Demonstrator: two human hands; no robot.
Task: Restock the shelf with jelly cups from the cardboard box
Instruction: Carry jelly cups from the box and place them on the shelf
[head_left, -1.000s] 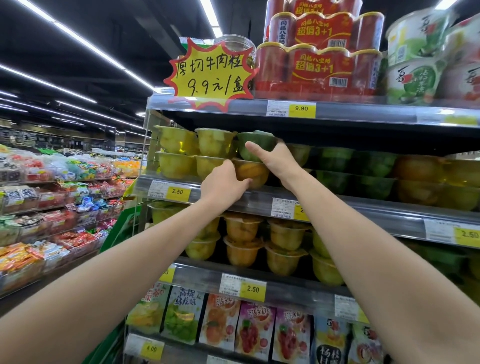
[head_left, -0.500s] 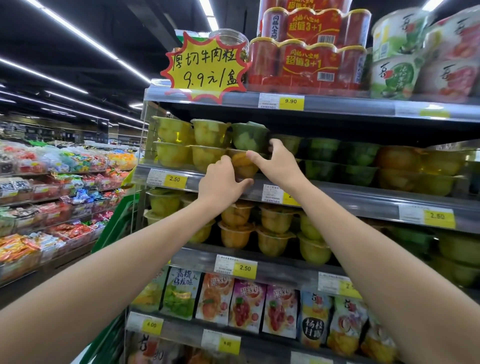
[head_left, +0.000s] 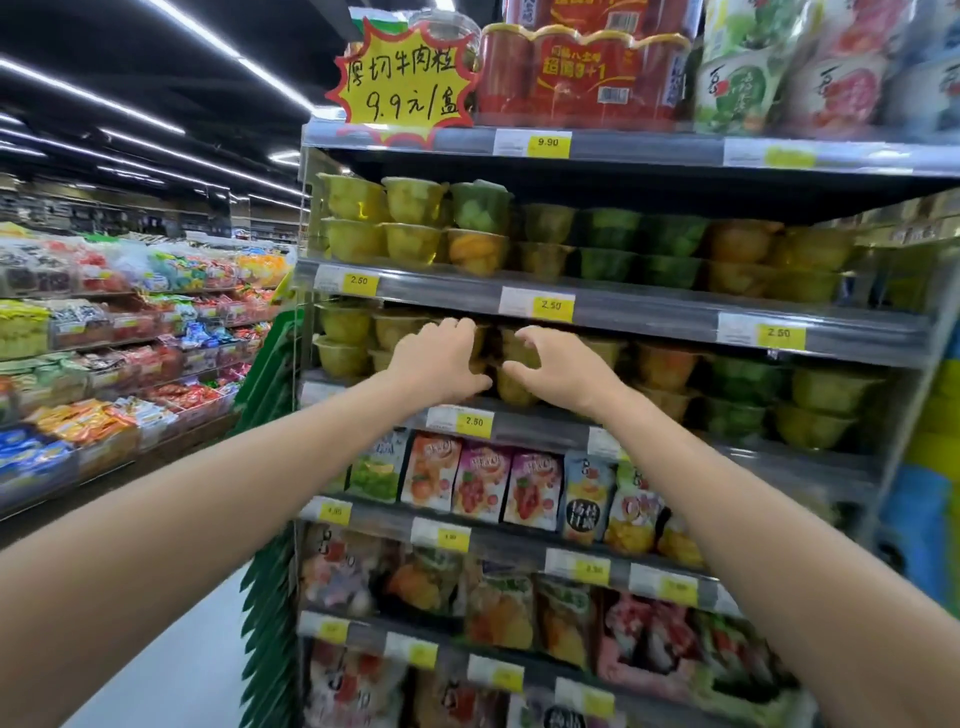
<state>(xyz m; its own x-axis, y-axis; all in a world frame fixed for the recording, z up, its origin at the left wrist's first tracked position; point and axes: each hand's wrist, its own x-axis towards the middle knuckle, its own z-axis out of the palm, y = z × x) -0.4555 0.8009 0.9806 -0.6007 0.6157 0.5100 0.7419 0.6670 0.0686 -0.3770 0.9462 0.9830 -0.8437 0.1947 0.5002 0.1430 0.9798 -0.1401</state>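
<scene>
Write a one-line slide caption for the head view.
Left hand and right hand reach among stacked jelly cups on a supermarket shelf.

Jelly cups (head_left: 415, 200), 11 o'clock: showing yellow, green and orange fills.
Starburst sign (head_left: 405, 83), 12 o'clock: displaying yellow, red-edged, with black handwriting.
Canned multipack (head_left: 582, 78), 1 o'clock: wearing red with gold trim.
Price tags (head_left: 537, 306): running white-and-yellow.
Pouches (head_left: 483, 480), 6 o'clock: carrying fruit prints.

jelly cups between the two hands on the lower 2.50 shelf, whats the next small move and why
Probably close both hands on the stacked jelly cups between them and square the stack with its neighbours. The left hand and right hand curl in from either side at the front of the shelf; whether they already grip is unclear.
</scene>
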